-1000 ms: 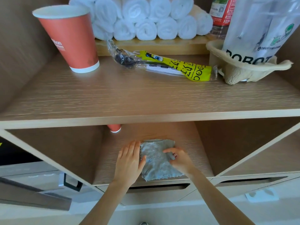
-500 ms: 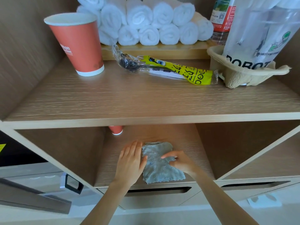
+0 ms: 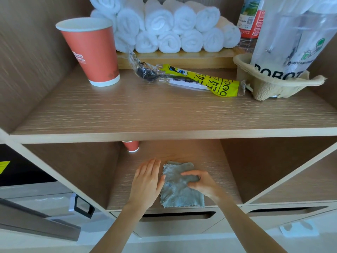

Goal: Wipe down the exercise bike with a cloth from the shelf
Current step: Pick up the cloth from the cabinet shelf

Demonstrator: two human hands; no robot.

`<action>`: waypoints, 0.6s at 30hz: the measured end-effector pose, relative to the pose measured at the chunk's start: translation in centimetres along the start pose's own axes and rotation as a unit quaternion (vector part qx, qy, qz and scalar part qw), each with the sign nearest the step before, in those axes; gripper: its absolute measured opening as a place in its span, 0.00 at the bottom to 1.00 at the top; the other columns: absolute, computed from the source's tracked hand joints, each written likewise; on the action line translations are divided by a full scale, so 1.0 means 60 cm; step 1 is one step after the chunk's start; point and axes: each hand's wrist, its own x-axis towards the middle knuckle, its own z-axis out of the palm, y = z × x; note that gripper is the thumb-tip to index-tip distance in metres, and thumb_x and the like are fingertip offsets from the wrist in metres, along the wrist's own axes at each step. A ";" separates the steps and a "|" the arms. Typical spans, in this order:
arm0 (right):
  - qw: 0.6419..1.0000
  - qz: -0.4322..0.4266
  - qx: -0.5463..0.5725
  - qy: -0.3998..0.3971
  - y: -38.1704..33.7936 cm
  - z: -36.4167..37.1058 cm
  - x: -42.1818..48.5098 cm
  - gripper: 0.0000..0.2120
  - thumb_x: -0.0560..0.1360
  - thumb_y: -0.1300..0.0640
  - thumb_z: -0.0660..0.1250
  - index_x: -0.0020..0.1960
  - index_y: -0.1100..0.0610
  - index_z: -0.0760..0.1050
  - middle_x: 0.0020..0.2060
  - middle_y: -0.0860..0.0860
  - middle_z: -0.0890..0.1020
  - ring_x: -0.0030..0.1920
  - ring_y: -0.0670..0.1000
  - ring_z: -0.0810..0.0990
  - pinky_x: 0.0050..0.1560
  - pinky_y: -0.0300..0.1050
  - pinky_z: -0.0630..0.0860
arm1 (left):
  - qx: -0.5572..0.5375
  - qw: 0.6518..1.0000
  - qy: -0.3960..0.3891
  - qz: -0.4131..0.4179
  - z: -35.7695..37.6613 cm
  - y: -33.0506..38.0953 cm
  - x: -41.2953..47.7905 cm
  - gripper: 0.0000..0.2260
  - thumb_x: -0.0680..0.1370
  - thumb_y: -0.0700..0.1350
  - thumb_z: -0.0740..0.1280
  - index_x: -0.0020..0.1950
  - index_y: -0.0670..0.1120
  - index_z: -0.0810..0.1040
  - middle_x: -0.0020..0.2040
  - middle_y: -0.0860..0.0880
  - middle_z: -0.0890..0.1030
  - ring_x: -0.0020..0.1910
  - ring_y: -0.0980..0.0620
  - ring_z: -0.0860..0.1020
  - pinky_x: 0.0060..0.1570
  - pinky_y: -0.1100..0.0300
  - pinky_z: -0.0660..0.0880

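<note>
right hand (image 3: 200,183): fingers curled, pinching up the small grey fuzzy cloth (image 3: 179,194) | left hand (image 3: 145,181): flat, just left of the pinch, thumb at the cloth edge | cloth: lying on the light wooden lower shelf (image 3: 218,167) under the grip | progress: pick-up only; lifting and all bike wiping left

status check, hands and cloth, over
Right hand pinching grey cloth on lower shelf. Left hand open beside it, thumb at its edge. Red cup behind, apart.

Upper shelf board (image 3: 164,114): light oak grain, evenly lit, soft sheen. Beneath it, an open cubby with brown side panels (image 3: 76,170). Below the cubby, pale drawer fronts (image 3: 175,225) with slot cut-outs. Lower left of the board, a grey door with a black handle (image 3: 82,207).
</note>
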 end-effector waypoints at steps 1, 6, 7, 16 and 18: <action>1.000 -0.003 0.000 0.007 -0.002 0.000 -0.002 0.23 0.71 0.73 0.65 0.56 0.50 0.80 0.57 0.47 0.79 0.21 0.42 0.65 0.22 0.35 0.63 | -0.001 1.000 0.001 -0.001 -0.001 0.000 0.000 0.24 0.79 0.54 0.54 0.62 0.40 0.79 0.60 0.44 0.81 0.58 0.45 0.80 0.58 0.49 0.76; 0.998 0.007 -0.059 -0.007 -0.007 -0.001 -0.004 0.28 0.70 0.71 0.69 0.64 0.49 0.74 0.59 0.43 0.70 0.21 0.41 0.67 0.25 0.34 0.67 | -0.004 1.000 0.002 0.001 -0.003 -0.004 -0.002 0.24 0.79 0.54 0.54 0.61 0.40 0.79 0.59 0.43 0.81 0.57 0.44 0.80 0.58 0.49 0.76; 0.998 0.009 -0.063 -0.012 -0.008 0.000 -0.004 0.28 0.69 0.71 0.70 0.64 0.48 0.75 0.59 0.43 0.71 0.23 0.42 0.68 0.27 0.35 0.69 | -0.004 1.000 0.001 0.002 -0.002 -0.004 -0.003 0.24 0.78 0.54 0.55 0.61 0.40 0.79 0.60 0.43 0.81 0.57 0.44 0.80 0.58 0.49 0.76; 1.000 0.010 -0.004 0.017 -0.044 0.009 -0.020 0.22 0.67 0.70 0.71 0.56 0.50 0.80 0.50 0.51 0.83 0.21 0.43 0.64 0.23 0.36 0.62 | 0.001 1.000 -0.007 0.017 -0.010 -0.007 -0.011 0.25 0.77 0.57 0.56 0.62 0.40 0.78 0.61 0.44 0.80 0.58 0.45 0.79 0.59 0.50 0.75; 1.000 -0.004 -0.014 0.024 -0.056 0.010 -0.025 0.22 0.67 0.69 0.71 0.54 0.48 0.80 0.46 0.52 0.84 0.22 0.46 0.65 0.24 0.40 0.64 | 0.000 1.000 -0.011 0.024 -0.012 -0.011 -0.011 0.26 0.77 0.57 0.56 0.63 0.40 0.78 0.62 0.43 0.80 0.59 0.45 0.79 0.59 0.49 0.75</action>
